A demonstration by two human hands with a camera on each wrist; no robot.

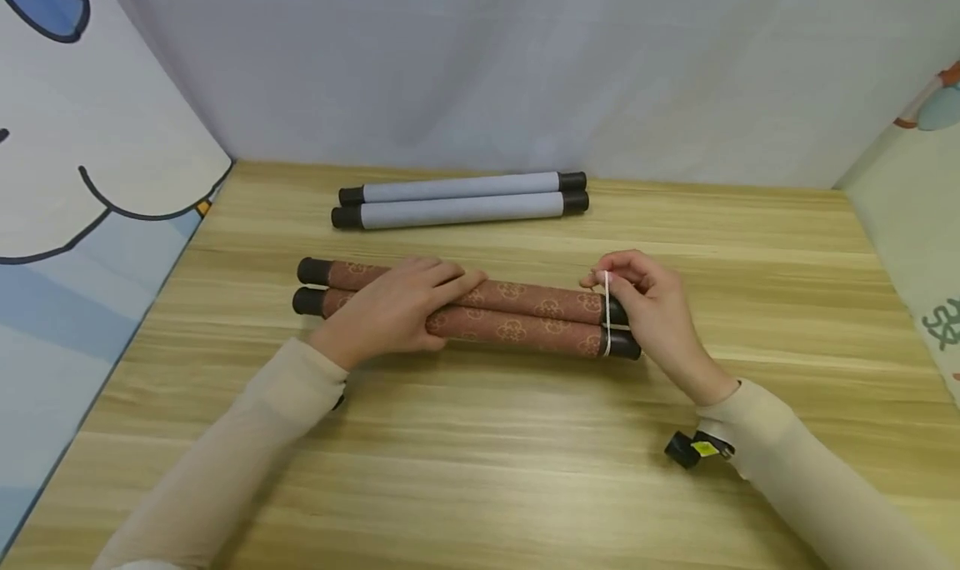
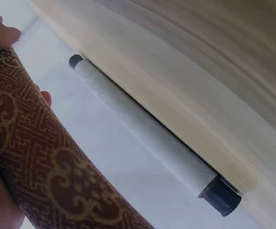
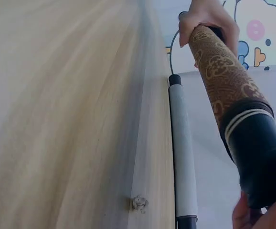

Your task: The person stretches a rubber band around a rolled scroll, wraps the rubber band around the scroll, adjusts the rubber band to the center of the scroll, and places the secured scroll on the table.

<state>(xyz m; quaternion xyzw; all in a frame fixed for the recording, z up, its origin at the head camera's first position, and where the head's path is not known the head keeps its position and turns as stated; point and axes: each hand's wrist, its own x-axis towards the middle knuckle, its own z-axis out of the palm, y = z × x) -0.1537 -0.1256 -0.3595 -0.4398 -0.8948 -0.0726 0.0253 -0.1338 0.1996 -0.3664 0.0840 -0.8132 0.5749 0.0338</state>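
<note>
Two brown patterned scrolls (image 1: 510, 328) with black end knobs lie side by side, slightly slanted, above the front half of the table. My left hand (image 1: 401, 307) grips the pair left of their middle, fingers over the far side and thumb on the near side. A thin white cord loop (image 1: 607, 303) passes around both scrolls by their right ends; in the right wrist view, two strands of the cord (image 3: 245, 114) cross a black end. My right hand (image 1: 651, 303) pinches the cord's upper part between thumb and fingers, beside the right knobs.
Two pale grey scrolls (image 1: 461, 212) with black ends lie parallel behind the brown pair, near the back wall cloth (image 1: 465, 70). Printed cloth panels (image 1: 97, 112) stand at the left and right sides. The wood-grain table (image 1: 480, 470) extends toward the front.
</note>
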